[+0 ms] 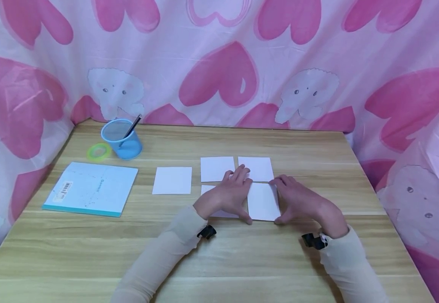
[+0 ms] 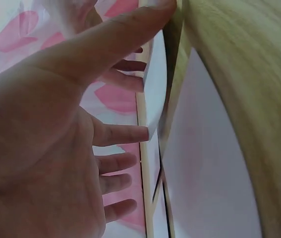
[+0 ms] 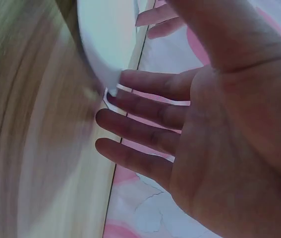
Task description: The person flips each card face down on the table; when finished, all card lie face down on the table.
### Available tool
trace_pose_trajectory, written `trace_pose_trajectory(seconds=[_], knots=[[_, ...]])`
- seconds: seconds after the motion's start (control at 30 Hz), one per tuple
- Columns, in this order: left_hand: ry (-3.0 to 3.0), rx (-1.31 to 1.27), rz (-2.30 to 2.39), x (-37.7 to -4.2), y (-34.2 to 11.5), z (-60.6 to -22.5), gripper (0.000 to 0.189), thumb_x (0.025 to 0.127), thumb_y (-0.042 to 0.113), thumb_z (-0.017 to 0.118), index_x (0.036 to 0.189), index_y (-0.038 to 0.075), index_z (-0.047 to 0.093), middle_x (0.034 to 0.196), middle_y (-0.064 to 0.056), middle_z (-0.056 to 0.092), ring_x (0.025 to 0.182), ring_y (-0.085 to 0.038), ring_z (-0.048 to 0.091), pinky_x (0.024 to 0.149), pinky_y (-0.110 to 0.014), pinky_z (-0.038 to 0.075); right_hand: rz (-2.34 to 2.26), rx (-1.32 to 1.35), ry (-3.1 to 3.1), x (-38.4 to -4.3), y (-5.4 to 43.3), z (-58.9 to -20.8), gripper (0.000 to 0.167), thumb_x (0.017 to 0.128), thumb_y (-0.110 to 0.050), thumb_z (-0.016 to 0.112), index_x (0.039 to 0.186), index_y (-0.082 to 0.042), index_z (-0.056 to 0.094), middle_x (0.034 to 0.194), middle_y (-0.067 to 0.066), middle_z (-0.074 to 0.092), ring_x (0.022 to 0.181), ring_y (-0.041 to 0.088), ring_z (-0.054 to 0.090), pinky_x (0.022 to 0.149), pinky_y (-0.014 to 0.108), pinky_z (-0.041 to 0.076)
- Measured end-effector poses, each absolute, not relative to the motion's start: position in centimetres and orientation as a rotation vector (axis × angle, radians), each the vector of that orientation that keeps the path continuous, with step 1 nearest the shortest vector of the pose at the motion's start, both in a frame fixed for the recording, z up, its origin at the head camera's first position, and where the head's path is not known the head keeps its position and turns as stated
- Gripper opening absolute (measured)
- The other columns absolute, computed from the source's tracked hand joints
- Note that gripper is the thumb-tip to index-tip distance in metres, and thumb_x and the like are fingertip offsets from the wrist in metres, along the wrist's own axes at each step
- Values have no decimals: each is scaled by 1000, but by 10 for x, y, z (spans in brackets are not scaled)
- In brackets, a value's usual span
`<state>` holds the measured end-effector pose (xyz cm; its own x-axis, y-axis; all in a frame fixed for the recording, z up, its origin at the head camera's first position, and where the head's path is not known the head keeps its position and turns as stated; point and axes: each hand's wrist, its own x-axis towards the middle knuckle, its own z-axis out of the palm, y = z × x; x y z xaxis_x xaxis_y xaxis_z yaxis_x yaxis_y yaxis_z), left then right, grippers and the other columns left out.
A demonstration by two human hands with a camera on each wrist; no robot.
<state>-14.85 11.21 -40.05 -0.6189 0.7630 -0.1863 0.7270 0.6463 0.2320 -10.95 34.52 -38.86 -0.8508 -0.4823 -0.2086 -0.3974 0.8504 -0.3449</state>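
Both hands hold one square white paper card [image 1: 263, 203] by its left and right sides, low over the table. My left hand [image 1: 223, 197] has its index finger at the far left corner and its thumb by the near left corner. The right hand [image 1: 300, 200] takes the opposite side, fingertips at the far right corner and thumb at the near one. In the left wrist view the held card [image 2: 156, 84] bows slightly. Under my left hand lies another card [image 1: 224, 214], partly hidden. Two more cards, the left one [image 1: 216, 169] and the right one [image 1: 256, 169], lie behind.
A separate white card [image 1: 171, 180] lies to the left of the group. Further left are a light blue notebook [image 1: 94, 187], a yellow-green tape roll [image 1: 99, 152] and a blue mesh cup [image 1: 128, 149] with a black pen [image 1: 133, 126]. A heart-patterned curtain [image 1: 219, 84] surrounds the wooden table [image 1: 242, 261].
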Motion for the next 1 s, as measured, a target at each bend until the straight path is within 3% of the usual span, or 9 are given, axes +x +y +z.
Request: trace_pose_trajectory(seconds=[0.43,1.0], knots=[[2603,1191,98,-147,115,-406,107,60,74,77,136,6,45,153,-16,20,145,-34,7,113,-50,14,-412,-690,2751,-108,347,-394,105,56,-42,95,138,2,46,126,15,45,106,25,44,89,42,47],[2603,1174,86,-143,114,-405,104,62,74,76,136,8,45,147,-13,26,144,-33,13,111,-49,17,-379,-653,2735,-109,347,-397,106,56,-43,95,140,0,45,129,13,44,108,24,43,92,42,47]])
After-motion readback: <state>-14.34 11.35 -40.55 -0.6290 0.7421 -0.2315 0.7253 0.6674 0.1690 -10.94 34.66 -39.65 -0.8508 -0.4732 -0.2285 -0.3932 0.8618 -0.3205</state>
